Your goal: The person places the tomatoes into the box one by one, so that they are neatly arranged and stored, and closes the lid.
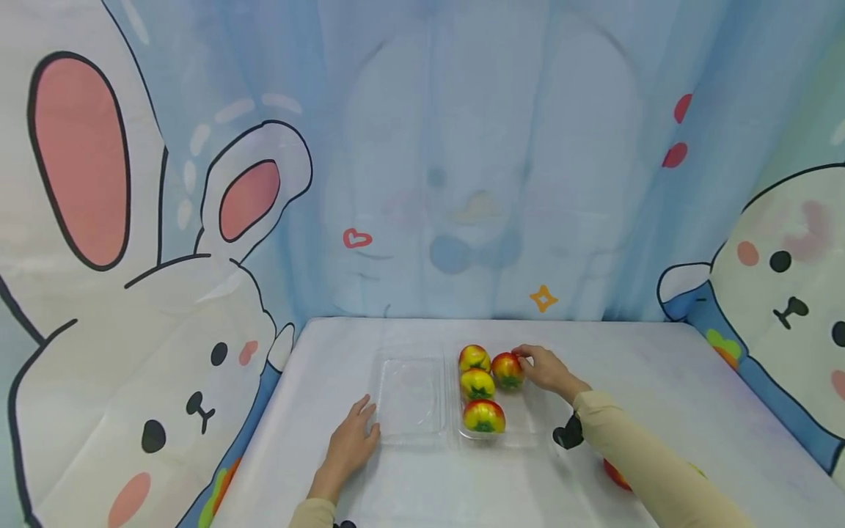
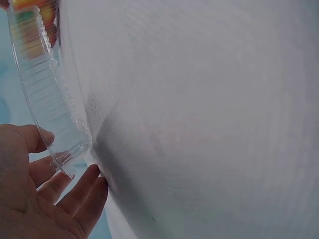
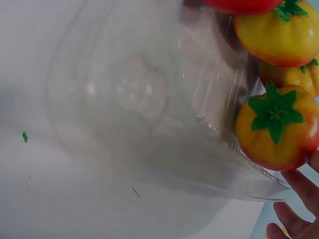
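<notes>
A clear plastic clamshell box [image 1: 531, 425] lies unfolded on the white table, its lid [image 1: 412, 396] spread out to the left. Three red-and-yellow tomatoes with green leafy tops, such as the middle one [image 1: 477, 384], line the tray's left side. My right hand [image 1: 546, 368] holds another tomato [image 3: 275, 127] by its side, at the tray's far end, beside that row. My left hand [image 1: 350, 442] is at the lid's left edge; in the left wrist view its fingers [image 2: 90, 191] are extended and its thumb overlaps the clear rim [image 2: 30, 94].
Partly hidden beneath my right forearm, a red fruit [image 1: 617, 475] lies on the table [image 1: 462, 491]. Behind the table's far edge hangs a blue curtain [image 1: 475, 147] printed with cartoon animals. Small green and dark specks dot the cloth in the right wrist view.
</notes>
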`<state>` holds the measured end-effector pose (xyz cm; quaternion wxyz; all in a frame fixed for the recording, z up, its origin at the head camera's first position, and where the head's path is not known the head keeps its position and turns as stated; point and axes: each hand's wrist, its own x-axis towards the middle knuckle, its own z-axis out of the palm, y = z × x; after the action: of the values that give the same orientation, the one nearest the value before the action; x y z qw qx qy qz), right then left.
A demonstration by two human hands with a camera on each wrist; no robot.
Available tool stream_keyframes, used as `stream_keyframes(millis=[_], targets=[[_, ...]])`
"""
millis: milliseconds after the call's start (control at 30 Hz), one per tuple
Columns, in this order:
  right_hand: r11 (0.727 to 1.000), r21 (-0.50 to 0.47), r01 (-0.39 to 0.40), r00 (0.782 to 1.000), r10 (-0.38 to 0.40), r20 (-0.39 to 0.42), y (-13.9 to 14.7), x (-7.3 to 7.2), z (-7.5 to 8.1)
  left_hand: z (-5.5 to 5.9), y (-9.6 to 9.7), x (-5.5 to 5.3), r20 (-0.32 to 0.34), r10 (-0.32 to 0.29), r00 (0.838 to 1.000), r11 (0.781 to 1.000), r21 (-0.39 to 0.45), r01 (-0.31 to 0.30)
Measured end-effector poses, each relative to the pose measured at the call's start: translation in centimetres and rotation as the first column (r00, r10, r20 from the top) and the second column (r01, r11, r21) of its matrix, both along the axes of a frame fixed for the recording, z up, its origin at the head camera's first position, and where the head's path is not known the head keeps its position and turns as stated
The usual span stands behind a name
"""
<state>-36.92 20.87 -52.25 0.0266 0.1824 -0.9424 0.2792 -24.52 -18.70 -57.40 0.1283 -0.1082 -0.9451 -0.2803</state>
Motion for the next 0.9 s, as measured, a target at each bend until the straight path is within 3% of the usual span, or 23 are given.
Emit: stream_keyframes(millis=[333, 500, 900], targets=[[0.993, 0.001, 0.115, 0.991, -0.115, -0.063, -0.1, -0.3, -0.8, 0.1, 0.2, 0.1, -0.006, 0.001, 1.000, 1.000, -0.018, -0.001], [0.993, -0.031, 0.114, 0.989, -0.117, -0.086, -0.4, -0.1, -0.6, 0.0, 0.1, 0.1, -0.009, 0.004, 1.000, 1.000, -0.019, -0.004], [0.988, 0.042, 0.146, 0.989, -0.146, 0.007, -0.8, -0.2, 0.1, -0.2, 0.0, -0.2, 0.001, 0.019, 1.000, 1.000, -0.018, -0.019]])
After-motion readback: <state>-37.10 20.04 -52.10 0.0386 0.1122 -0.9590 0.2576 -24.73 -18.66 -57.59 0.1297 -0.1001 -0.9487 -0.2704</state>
